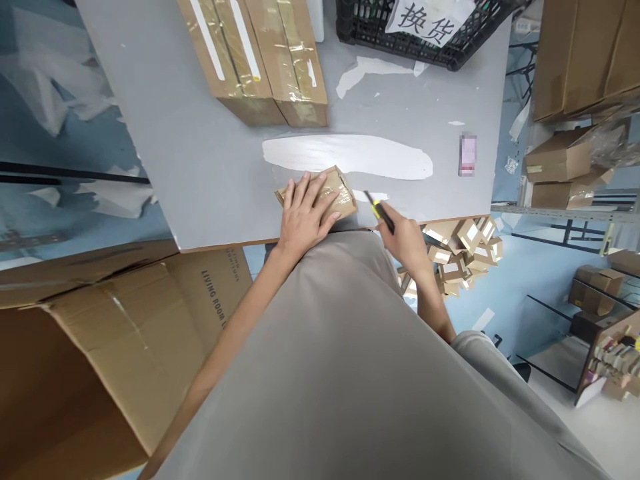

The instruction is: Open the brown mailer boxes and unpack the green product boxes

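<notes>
A small taped cardboard box (344,195) lies at the front edge of the grey table. My left hand (306,210) rests flat on top of it, fingers spread. Just to the right, my right hand (404,239) is wrapped around a utility knife (381,212) with a black and yellow body. The knife's tip points up and left, apart from the box. Behind the box, a long white patch (347,157) stretches across the tabletop.
Large taped cartons (270,67) stand at the back left of the table (165,133). A black crate (400,43) with a paper sign is at the back right, and a small pink item (467,155) lies nearer. Below are an open carton (135,333) and several small boxes (463,257).
</notes>
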A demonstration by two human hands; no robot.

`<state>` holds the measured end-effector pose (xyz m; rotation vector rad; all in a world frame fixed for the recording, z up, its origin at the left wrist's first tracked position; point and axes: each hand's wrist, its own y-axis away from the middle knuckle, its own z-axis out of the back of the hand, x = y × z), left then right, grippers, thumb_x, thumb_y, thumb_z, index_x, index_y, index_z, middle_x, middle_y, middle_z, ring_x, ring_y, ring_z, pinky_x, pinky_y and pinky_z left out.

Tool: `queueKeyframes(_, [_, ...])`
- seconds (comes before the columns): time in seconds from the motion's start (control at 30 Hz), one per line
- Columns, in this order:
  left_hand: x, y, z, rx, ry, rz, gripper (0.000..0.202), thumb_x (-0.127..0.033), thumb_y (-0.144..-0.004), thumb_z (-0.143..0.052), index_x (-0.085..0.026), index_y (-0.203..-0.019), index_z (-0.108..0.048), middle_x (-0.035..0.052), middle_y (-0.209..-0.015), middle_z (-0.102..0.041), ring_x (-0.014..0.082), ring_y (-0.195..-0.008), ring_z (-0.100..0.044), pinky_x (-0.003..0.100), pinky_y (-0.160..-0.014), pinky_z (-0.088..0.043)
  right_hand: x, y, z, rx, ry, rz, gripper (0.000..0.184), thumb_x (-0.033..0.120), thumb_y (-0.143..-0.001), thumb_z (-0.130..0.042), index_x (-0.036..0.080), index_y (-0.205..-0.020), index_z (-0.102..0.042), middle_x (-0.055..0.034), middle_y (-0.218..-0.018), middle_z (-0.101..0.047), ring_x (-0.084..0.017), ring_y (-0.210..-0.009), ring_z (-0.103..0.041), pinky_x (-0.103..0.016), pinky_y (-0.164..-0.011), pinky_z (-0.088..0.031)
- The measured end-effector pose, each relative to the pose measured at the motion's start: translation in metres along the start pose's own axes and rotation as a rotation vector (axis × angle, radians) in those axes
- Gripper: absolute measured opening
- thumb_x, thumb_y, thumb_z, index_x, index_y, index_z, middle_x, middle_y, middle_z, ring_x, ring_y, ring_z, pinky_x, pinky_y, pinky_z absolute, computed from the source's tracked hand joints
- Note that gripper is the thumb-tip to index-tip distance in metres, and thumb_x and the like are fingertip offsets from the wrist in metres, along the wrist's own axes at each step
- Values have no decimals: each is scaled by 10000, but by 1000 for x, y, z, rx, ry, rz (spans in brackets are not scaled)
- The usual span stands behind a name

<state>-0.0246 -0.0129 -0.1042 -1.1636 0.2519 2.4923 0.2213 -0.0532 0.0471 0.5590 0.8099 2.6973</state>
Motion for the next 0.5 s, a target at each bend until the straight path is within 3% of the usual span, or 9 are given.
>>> queueKeyframes(0.1, [12,16,5,-14,-20,41,650,-769,-1139,-587,-441,-1688,-703,111,-1851,-617,439,-1854,-368,791,-1523,-146,-28,-40,-14,-65,-259,-41,361,428,-1173,-653,219,-1437,-785,-52,-1051,-900,-255,-818,-870,-358,-898,-687])
queueKeyframes(0.2, [24,39,12,-75,-34,105,659,-791,-1157,-510,-402,-1644,-724,127,-1851,-615,432,-1868,-332,798,-1516,-172,-39,-97,-41,-54,-455,-130,303,328,-1037,-804,163,-1288,-757,24,-910,-816,-173,-668,-797,-274,-754,-639])
queueKeyframes(0.37, [31,83,25,-192,-50,322,909,-945,-1147,-226,-302,-1478,-775,86,-1918,-539,380,-1889,-286,682,-1467,-343,-26,-152,-82,35,-686,-168,173,199,-1033,-791,173,-1184,-710,122,-690,-640,-115,-621,-710,-196,-646,-544])
queueKeyframes(0.5, [30,114,26,-263,-99,495,1133,-1028,-1090,-104,-183,-1477,-754,131,-1870,-589,337,-1807,-464,573,-1412,-421,-8,-161,-100,139,-733,-99,98,230,-1095,-773,193,-1080,-683,104,-737,-658,-99,-634,-719,-191,-622,-527])
